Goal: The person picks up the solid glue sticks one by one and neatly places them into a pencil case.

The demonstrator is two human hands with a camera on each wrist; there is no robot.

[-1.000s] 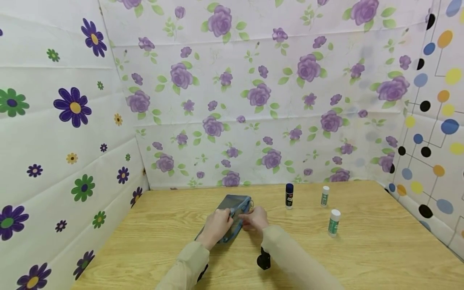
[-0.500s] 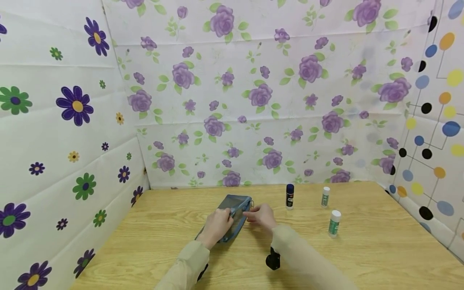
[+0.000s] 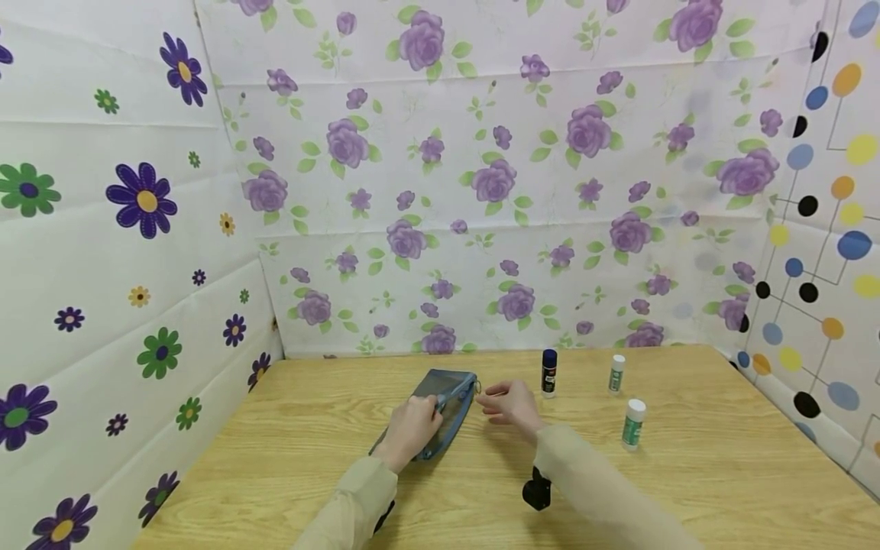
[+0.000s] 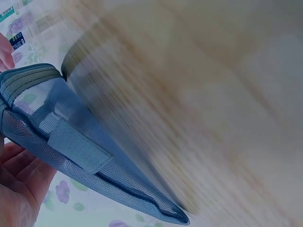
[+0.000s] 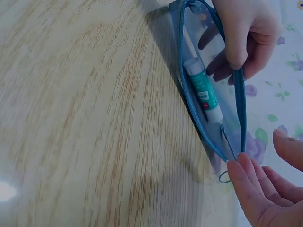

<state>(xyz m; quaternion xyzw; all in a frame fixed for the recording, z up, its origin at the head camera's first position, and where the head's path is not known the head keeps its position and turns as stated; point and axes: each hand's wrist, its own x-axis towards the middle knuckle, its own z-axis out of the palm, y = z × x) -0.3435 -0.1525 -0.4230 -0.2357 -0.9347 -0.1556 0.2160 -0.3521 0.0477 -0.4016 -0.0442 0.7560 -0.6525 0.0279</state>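
Observation:
A blue mesh zipper pouch [image 3: 448, 380] lies slanted on the table, its mouth spread apart. My left hand [image 3: 409, 426] grips the pouch's upper edge, thumb outside and fingers inside, as the right wrist view shows. Within the pouch lies a glue stick [image 5: 203, 90] with a green label and white ends. Just right of the pouch's ringed end, my right hand [image 3: 514, 405] hovers with fingers loosely extended and holding nothing; the head view shows a small gap between them. The left wrist view has the pouch's side panel [image 4: 78, 146] close up.
Three glue sticks stand upright on the wooden table [image 3: 302, 428] to the right: a dark-capped one [image 3: 548, 373], a small white-and-green one [image 3: 616, 374] and a larger white-and-green one [image 3: 633, 424]. Flower-printed cloth [image 3: 481, 229] walls the back and left; dotted cloth hangs at right.
My right hand has drawn away from the pouch's edge to the right, and its fingers have let go. My left hand keeps its grip and has hardly moved.

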